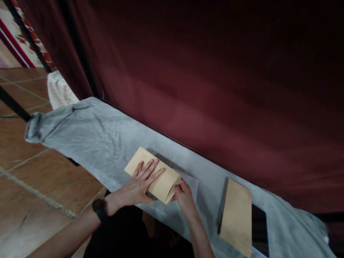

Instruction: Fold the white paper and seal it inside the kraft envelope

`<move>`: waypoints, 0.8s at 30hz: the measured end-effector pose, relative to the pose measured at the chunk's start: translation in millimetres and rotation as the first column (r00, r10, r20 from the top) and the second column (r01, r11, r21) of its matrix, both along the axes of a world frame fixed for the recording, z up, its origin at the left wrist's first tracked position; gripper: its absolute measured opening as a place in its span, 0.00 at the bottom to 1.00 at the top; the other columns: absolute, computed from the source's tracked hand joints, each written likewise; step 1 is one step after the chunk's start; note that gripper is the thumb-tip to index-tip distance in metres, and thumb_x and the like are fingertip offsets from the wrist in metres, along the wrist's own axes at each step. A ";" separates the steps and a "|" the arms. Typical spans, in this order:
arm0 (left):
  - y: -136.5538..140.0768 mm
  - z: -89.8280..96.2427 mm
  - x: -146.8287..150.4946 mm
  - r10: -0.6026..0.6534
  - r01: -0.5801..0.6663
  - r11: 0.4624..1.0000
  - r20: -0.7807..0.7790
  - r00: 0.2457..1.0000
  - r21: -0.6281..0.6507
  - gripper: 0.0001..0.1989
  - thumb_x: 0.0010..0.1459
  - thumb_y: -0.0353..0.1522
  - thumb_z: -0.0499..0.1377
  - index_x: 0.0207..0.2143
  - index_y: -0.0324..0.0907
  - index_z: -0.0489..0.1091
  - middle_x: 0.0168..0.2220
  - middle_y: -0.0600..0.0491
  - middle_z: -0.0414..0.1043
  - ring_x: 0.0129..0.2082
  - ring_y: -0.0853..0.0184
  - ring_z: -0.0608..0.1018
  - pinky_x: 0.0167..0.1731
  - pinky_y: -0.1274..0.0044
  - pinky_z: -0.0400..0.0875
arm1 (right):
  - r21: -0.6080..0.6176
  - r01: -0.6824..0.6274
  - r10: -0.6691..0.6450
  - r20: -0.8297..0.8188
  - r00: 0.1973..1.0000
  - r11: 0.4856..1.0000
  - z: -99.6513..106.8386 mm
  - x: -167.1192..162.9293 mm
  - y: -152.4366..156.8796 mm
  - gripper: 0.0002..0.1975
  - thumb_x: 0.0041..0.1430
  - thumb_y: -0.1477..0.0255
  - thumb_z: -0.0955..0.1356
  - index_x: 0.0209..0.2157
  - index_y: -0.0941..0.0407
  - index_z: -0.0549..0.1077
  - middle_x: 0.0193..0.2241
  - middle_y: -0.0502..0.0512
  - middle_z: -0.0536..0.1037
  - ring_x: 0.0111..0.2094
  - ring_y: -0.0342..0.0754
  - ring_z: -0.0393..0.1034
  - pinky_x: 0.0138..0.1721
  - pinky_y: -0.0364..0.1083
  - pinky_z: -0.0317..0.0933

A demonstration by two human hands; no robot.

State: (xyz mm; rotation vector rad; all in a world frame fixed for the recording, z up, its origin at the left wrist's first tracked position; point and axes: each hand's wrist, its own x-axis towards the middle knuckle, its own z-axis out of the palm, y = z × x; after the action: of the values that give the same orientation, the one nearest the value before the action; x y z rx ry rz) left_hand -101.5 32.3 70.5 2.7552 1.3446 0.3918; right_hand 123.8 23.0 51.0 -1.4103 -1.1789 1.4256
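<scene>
A tan paper bag [165, 183] lies across the grey cloth in front of me, its mouth facing right and gaping a little. My left hand [144, 180] rests flat on the bag's upper side with the fingers spread. At the mouth, my right hand [182, 194] has its fingers closed on the edge of the paper; the fingertips are partly hidden by the rim. Under the bag's right end a pale sheet [191, 184] shows on the cloth. What is inside the bag cannot be seen.
A grey cloth [101, 136] covers the long narrow surface. To the right lie another tan paper bag [237, 213] and a dark-screened tablet or phone [260, 229], partly under it. A dark red curtain [179, 96] hangs behind. Black bars [2, 92] and tiled floor [4, 174] are at left.
</scene>
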 end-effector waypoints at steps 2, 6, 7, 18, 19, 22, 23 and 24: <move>8.1 7.1 -1.6 -0.031 0.032 0.999 -0.044 0.999 0.013 0.58 0.47 0.52 0.67 0.71 0.44 0.42 0.73 0.36 0.34 0.71 0.44 0.43 0.64 0.48 0.38 | 0.028 -0.039 0.037 0.083 0.996 0.999 3.5 9.6 -1.7 0.15 0.55 0.71 0.60 0.44 0.56 0.70 0.31 0.50 0.77 0.27 0.46 0.72 0.23 0.41 0.66; 14.0 10.8 5.3 -0.094 0.093 0.996 -0.048 0.994 -0.011 0.56 0.47 0.50 0.67 0.71 0.45 0.45 0.71 0.38 0.44 0.71 0.44 0.46 0.65 0.48 0.36 | 0.064 -0.091 0.073 0.241 0.968 0.994 8.7 22.6 -1.6 0.10 0.56 0.74 0.58 0.36 0.55 0.69 0.19 0.44 0.68 0.18 0.43 0.64 0.21 0.40 0.61; 13.8 9.4 7.3 -0.096 0.095 0.995 -0.023 0.995 -0.019 0.56 0.46 0.49 0.68 0.71 0.45 0.44 0.70 0.38 0.49 0.70 0.45 0.48 0.65 0.49 0.37 | 0.063 -0.087 0.068 0.260 0.963 0.994 11.0 24.9 -1.5 0.10 0.57 0.74 0.58 0.34 0.55 0.69 0.18 0.44 0.67 0.18 0.43 0.63 0.21 0.40 0.60; 4.8 -7.7 22.3 0.002 -0.008 0.997 0.079 0.997 0.078 0.55 0.47 0.47 0.68 0.71 0.40 0.44 0.62 0.36 0.60 0.64 0.44 0.61 0.64 0.47 0.41 | 0.373 -0.066 -0.106 0.423 0.900 0.926 54.9 27.3 -34.4 0.18 0.63 0.72 0.58 0.48 0.54 0.74 0.43 0.57 0.78 0.47 0.53 0.72 0.51 0.50 0.64; 2.3 -6.3 23.9 -0.015 0.008 0.996 0.075 0.997 0.092 0.54 0.48 0.47 0.67 0.70 0.41 0.46 0.62 0.36 0.60 0.64 0.44 0.61 0.64 0.47 0.41 | 0.278 -0.142 0.026 0.384 0.923 0.950 54.9 28.3 -34.5 0.18 0.62 0.73 0.59 0.47 0.54 0.76 0.40 0.56 0.79 0.44 0.52 0.73 0.47 0.49 0.66; -9.1 -0.5 27.8 -0.108 0.101 0.988 0.053 0.993 0.117 0.47 0.51 0.42 0.66 0.69 0.43 0.50 0.62 0.39 0.61 0.64 0.46 0.60 0.65 0.48 0.41 | 0.015 -0.334 0.325 0.191 0.926 0.943 48.8 34.1 -33.7 0.17 0.55 0.77 0.62 0.43 0.56 0.78 0.33 0.51 0.80 0.36 0.49 0.73 0.36 0.44 0.66; -13.7 1.5 28.7 -0.137 0.131 0.984 0.048 0.989 0.117 0.46 0.51 0.41 0.66 0.69 0.44 0.51 0.62 0.40 0.60 0.64 0.47 0.60 0.65 0.48 0.41 | -0.031 -0.336 0.337 0.138 0.931 0.941 45.2 35.6 -34.4 0.17 0.53 0.78 0.64 0.43 0.57 0.77 0.31 0.50 0.79 0.33 0.48 0.73 0.33 0.43 0.65; -18.1 3.1 29.6 -0.159 0.153 0.982 0.045 0.986 0.112 0.45 0.52 0.40 0.66 0.69 0.45 0.52 0.62 0.40 0.60 0.64 0.47 0.59 0.65 0.48 0.42 | -0.052 -0.305 0.309 0.109 0.945 0.951 41.2 36.1 -35.8 0.16 0.53 0.78 0.65 0.44 0.58 0.77 0.30 0.50 0.79 0.31 0.47 0.72 0.31 0.42 0.65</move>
State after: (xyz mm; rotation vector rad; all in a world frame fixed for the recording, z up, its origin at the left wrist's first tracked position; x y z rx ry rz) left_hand -71.9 14.2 73.7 2.8895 1.1180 0.5397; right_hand 159.9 -12.9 92.2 -1.3926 -1.5077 1.5983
